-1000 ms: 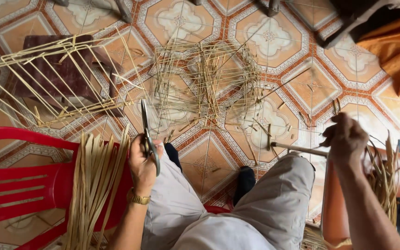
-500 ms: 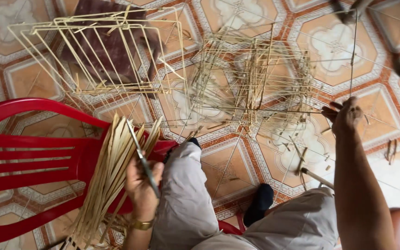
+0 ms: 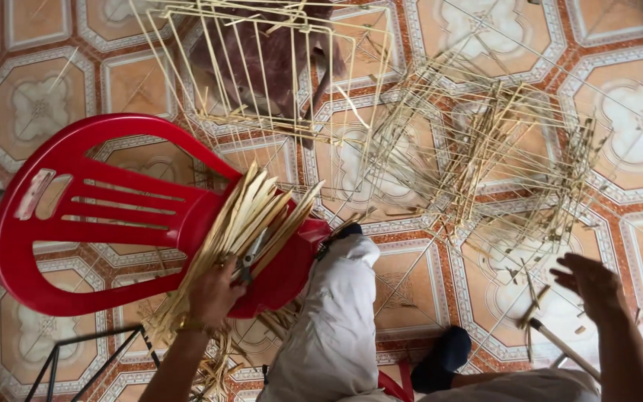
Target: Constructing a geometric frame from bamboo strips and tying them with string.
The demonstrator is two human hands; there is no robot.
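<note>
Scissors (image 3: 251, 257) are gripped in the left hand (image 3: 213, 294), laid against a bundle of flat bamboo strips (image 3: 243, 227) on the red plastic chair (image 3: 106, 216), at 8 o'clock. The right hand (image 3: 593, 283) is held open, fingers spread, at 4 o'clock, just above a thin stick (image 3: 560, 346). Bamboo frames (image 3: 292, 67) are seen at 12 o'clock on the tiled floor (image 3: 39, 104).

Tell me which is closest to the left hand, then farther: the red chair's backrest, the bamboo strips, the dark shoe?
1. bamboo strips: under the left hand, on the seat.
2. red chair's backrest: off to the left.
3. dark shoe: far right, on the floor.
</note>
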